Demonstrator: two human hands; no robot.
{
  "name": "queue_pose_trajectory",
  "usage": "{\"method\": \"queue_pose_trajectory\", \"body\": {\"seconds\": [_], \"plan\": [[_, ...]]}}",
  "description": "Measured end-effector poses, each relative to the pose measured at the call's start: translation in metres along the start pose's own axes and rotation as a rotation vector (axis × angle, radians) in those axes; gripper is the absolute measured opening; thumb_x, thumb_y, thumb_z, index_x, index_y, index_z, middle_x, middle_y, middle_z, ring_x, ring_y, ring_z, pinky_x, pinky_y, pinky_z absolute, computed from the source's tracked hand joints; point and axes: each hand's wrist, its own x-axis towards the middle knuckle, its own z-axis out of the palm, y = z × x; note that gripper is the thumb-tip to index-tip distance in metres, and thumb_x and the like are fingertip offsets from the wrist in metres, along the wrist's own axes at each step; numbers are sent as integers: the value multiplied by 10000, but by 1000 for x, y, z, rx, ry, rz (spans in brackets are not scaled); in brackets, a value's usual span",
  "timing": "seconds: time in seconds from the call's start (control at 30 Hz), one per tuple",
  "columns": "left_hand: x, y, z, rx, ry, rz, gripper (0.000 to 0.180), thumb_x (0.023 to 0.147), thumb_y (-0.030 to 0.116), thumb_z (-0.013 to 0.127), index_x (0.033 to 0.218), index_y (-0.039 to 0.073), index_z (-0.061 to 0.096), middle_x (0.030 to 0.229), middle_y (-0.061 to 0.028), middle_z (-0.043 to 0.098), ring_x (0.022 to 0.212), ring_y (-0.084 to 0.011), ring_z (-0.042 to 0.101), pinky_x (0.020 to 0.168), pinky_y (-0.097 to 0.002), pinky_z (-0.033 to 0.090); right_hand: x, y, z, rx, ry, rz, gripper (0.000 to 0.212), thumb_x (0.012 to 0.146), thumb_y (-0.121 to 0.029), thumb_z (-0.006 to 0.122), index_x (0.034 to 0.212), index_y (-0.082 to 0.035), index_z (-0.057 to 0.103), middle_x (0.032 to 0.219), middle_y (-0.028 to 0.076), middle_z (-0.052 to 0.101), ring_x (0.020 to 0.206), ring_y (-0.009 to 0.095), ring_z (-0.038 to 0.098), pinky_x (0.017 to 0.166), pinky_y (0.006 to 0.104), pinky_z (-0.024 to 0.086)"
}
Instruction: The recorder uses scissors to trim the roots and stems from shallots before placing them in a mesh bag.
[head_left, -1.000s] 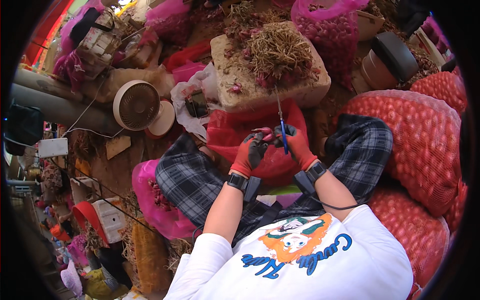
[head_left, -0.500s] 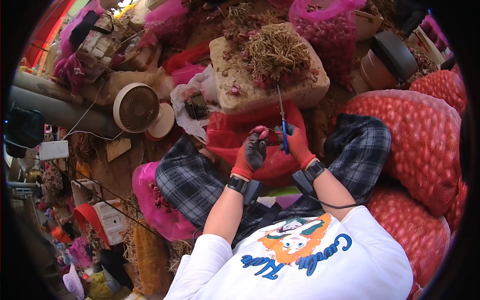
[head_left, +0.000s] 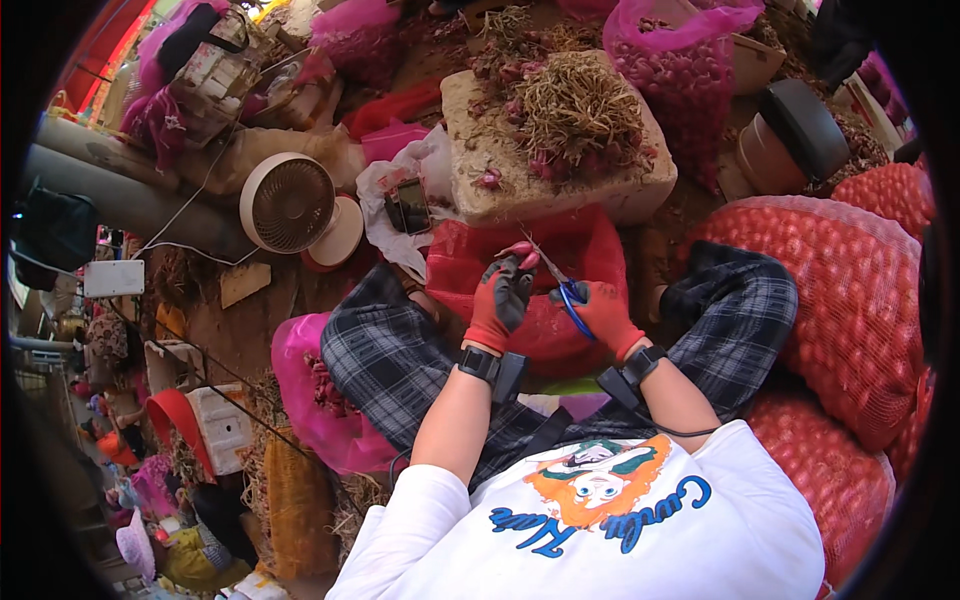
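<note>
My left hand [head_left: 503, 300], in a red glove with a dark grey palm, holds a small cluster of pink-red shallots [head_left: 522, 254] at its fingertips. In my right hand [head_left: 600, 313], gloved the same way, is a pair of scissors [head_left: 571, 292] with blue handles. Its blades point up and left, their tips close beside the shallots; whether they touch I cannot tell. Below both hands a red mesh bag [head_left: 460, 262] lies spread between my legs. Beyond it stands a pale foam block [head_left: 490, 207] bearing a heap of shallots with dry stalks [head_left: 585, 112].
Full red mesh sacks of shallots [head_left: 810, 290] crowd my right side. A white fan [head_left: 290, 205] and a plastic bag with a phone [head_left: 408, 205] are at the left. Pink bags [head_left: 675, 85] of shallots stand beyond the block and by my left leg.
The scissors have swung from pointing straight away to pointing left, toward the shallots. My right hand has turned and lowered slightly. The whole view has shifted a little.
</note>
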Motion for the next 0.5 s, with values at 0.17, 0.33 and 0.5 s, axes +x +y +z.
{"method": "queue_pose_trajectory", "body": {"seconds": [0.17, 0.33, 0.5], "plan": [[-39, 101, 14, 420, 127, 401, 220, 909, 93, 501, 1113, 28, 554, 1048, -78, 610, 920, -183, 597, 784, -253, 483, 6, 0, -6, 93, -14, 125, 421, 811, -456, 614, 880, -44, 671, 800, 186, 644, 794, 355, 621, 696, 417, 459], [-133, 236, -17, 450, 646, 779, 183, 929, 127, 500, 1006, 1, 608, 957, -78, 631, 827, -149, 605, 730, -272, 505, 10, 9, -4, -202, -79, 141, 499, 801, -502, 558, 958, -34, 636, 910, 205, 641, 891, 360, 611, 748, 410, 468], [-267, 240, -219, 838, 1020, 82, 201, 887, 183, 578, 997, 16, 606, 833, -54, 617, 623, -126, 586, 571, -254, 499, 5, 28, -7, -891, -485, 152, 512, 670, -489, 573, 912, -53, 690, 941, 173, 661, 905, 310, 641, 780, 377, 499]]}}
